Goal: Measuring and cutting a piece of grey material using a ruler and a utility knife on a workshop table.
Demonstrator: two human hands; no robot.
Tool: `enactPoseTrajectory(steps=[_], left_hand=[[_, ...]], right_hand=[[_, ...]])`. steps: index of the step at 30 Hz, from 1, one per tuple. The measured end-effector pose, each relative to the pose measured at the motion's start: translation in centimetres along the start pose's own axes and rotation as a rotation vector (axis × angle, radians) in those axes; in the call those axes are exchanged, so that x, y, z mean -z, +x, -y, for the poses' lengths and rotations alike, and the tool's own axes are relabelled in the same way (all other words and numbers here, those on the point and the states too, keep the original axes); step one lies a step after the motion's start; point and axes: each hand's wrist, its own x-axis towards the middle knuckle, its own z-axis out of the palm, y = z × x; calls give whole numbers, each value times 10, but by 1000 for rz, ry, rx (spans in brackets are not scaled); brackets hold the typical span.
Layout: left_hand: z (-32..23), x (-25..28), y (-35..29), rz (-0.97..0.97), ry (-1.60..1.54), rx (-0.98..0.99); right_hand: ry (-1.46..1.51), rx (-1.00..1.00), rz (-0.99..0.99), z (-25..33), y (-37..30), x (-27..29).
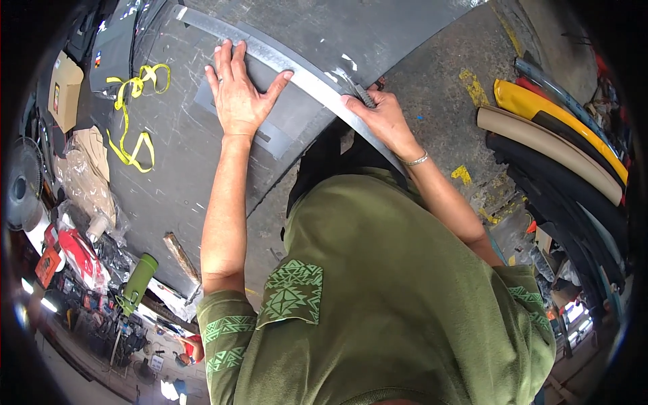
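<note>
A long metal straightedge (314, 84) lies slantwise across the dark grey worktable (175, 202), and its near end sticks out past the table edge toward my body. My left hand (243, 98) is spread flat, its thumb and fingertips at the straightedge. Beneath that hand lies a flat dark grey piece (273, 138). My right hand (385, 118) is closed round a slim grey utility knife (364, 96), its tip beside the straightedge's far side. The right thumb touches the metal. Whether the blade is out is too small to tell.
A yellow tape measure (123, 125) lies loosely curled on the left. A cardboard box (65, 91), a fan (23, 182) and a green cylinder (140, 277) are along the left side. Rolls of sheet material, including a beige roll (550, 148), lean at the right.
</note>
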Motion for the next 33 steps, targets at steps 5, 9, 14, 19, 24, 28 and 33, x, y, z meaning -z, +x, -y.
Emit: enactPoseTrajectory(steps=[5,9,14,19,24,28,33], left_hand=[[0,0,0,20,3,14],[1,-1,-1,1,-12,11],[0,0,0,6,-4,13],[-1,0,0,0,-3,9],[0,0,0,-5,0,7],[-1,0,0,-5,-4,11],[-3,2,0,-13,-13,2]], right_hand=[[72,-98,-10,8,-3,0],[87,-99,-21,5,-2,-2],[29,-74,-42,-3,0,-2],[101,-81,-43,-2,-1,-3],[69,-81,-38,3,-2,-3],[72,-69,-46,-4,-1,-3],[39,-69,-46,-8,1,-3]])
